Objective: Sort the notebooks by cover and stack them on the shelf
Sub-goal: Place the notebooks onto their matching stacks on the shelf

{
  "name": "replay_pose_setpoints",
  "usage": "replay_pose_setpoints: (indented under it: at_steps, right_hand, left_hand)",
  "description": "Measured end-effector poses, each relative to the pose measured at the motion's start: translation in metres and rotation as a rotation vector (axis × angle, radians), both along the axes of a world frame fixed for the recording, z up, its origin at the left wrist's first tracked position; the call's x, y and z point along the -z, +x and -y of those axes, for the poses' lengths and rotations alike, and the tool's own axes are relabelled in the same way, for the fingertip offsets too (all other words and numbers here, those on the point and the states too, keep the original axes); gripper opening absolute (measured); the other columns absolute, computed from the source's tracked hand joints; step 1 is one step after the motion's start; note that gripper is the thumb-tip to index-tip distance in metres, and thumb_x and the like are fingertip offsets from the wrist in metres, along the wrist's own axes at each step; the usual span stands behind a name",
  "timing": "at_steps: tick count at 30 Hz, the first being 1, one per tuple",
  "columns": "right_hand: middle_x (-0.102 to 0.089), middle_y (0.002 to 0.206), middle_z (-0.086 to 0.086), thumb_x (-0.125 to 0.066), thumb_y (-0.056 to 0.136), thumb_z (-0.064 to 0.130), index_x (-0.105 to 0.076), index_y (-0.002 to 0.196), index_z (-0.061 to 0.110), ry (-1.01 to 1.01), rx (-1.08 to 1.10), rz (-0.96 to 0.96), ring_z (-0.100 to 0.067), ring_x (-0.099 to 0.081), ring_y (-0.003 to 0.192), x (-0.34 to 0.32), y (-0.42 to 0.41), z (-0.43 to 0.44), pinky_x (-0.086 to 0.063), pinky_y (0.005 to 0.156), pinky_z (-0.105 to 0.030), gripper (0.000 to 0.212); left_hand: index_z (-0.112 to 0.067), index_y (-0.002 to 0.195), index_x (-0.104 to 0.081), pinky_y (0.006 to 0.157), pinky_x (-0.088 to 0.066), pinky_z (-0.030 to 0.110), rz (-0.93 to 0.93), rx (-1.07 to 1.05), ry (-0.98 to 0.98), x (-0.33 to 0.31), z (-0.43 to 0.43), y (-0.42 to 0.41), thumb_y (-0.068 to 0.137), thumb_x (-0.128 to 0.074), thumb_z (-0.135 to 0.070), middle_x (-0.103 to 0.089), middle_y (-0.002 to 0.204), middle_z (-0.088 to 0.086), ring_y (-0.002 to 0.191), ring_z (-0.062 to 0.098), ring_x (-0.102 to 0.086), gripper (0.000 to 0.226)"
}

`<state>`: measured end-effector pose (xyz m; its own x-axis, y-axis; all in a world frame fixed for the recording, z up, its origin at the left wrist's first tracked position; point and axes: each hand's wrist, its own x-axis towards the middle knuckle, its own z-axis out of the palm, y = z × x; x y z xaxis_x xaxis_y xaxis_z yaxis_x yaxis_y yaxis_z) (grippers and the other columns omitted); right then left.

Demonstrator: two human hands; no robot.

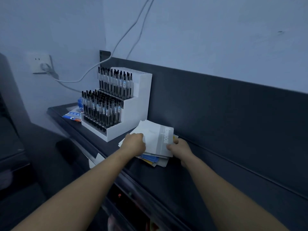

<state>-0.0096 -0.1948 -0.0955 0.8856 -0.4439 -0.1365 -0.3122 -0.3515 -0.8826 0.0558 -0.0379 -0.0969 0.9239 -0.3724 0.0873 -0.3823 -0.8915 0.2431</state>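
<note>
A: Forearms are stretching in from the bottom edge, with the left hand (133, 144) and right hand (179, 147) meeting at the centre of the frame. What are the hands doing?

B: Both are gripping the stack of notebooks (155, 148). The left is curling its fingers over the left edge and the right is pinching the right edge.

A: Where is it sitting?

B: It's lying on the dark shelf (191, 174), just right of the white pen rack (133, 112). A white notebook (154, 136) is lying on top, and a blue cover (150, 158) is showing underneath.
</note>
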Motion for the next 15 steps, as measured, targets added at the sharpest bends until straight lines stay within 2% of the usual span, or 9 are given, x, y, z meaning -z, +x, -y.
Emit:
replay_pose_setpoints:
  at_steps: [3,5,9,12,15]
  right_hand:
    - [-0.060,0.118,-0.007,-0.059,0.089,0.011,-0.054,0.107,0.016,0.092,0.055,-0.011,-0.023,-0.056,0.101,0.001,0.002,-0.002,-0.047,0.073,-0.032,0.019]
    - [-0.058,0.112,-0.010,-0.064,0.086,0.007,-0.049,0.108,0.010,0.193,0.116,-0.036,-0.023,-0.056,0.094,0.001,0.001,-0.003,-0.045,0.060,-0.029,0.027]
    - [-0.056,0.102,-0.010,-0.065,0.085,0.002,-0.047,0.107,0.007,0.323,0.196,-0.057,-0.020,-0.055,0.080,0.003,-0.003,0.002,-0.042,0.051,-0.029,0.028]
    - [-0.059,0.095,-0.007,-0.058,0.091,0.004,-0.051,0.113,0.008,0.419,0.198,-0.004,-0.019,-0.056,0.078,0.003,-0.006,0.005,-0.045,0.054,-0.030,0.024]
    - [-0.061,0.106,-0.007,-0.055,0.093,0.008,-0.053,0.119,0.013,0.472,0.204,0.094,-0.027,-0.059,0.097,0.006,-0.009,0.008,-0.055,0.081,-0.042,0.027]
  left_hand:
    - [-0.018,0.123,-0.054,0.100,-0.033,0.027,-0.047,0.022,-0.061,0.002,0.000,0.002,0.097,-0.041,-0.015,-0.055,0.136,0.008,0.125,0.029,-0.047,0.029]
    - [-0.018,0.135,-0.051,0.103,-0.035,0.027,-0.126,0.023,-0.178,0.002,-0.002,0.007,0.097,-0.041,-0.013,-0.050,0.141,0.005,0.130,0.025,-0.044,0.039]
    - [-0.014,0.137,-0.051,0.104,-0.036,0.026,-0.199,0.038,-0.324,0.001,-0.004,0.008,0.098,-0.040,-0.010,-0.050,0.142,0.002,0.130,0.021,-0.046,0.041]
    - [-0.015,0.140,-0.047,0.106,-0.036,0.031,-0.225,0.003,-0.337,0.001,-0.002,0.005,0.098,-0.042,-0.019,-0.046,0.144,0.004,0.133,0.024,-0.040,0.042]
    - [-0.007,0.138,-0.041,0.100,-0.036,0.032,-0.261,-0.031,-0.385,-0.003,0.000,0.003,0.099,-0.044,-0.026,-0.046,0.140,0.011,0.129,0.027,-0.042,0.044]
